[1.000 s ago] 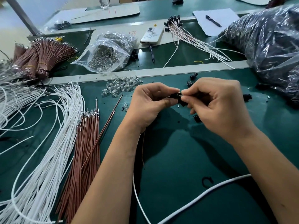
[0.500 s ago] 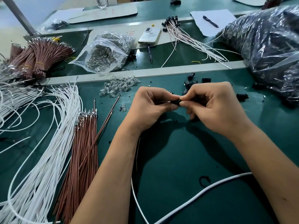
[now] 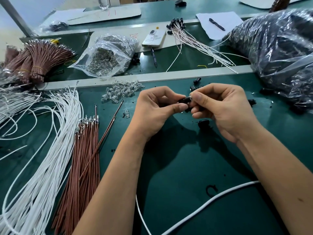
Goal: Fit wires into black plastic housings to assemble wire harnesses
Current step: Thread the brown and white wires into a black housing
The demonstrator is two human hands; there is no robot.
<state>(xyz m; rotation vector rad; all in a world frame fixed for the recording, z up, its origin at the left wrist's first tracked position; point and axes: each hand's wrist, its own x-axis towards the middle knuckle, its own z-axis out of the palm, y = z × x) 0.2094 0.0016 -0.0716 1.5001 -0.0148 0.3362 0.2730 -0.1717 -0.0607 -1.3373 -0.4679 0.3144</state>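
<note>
both hands met above the green desk (image 3: 177, 175). the left hand (image 3: 155, 111) pinched one end of a small black plastic cylinder housing (image 3: 184, 100) with curled fingers, and the right hand (image 3: 223, 107) pinched its other end, probably to keep it steady while a wire went in. the loose brown wires with metal tips (image 3: 81, 150) and the long white wires (image 3: 44, 150) lay at the left, within reach i think. more spare black housings (image 3: 197, 80) lay just behind the hands.

Matt black plastic housing (image 3: 184, 100); glossy crinkled plastic bag (image 3: 108, 56); smooth green mat (image 3: 186, 167).
</note>
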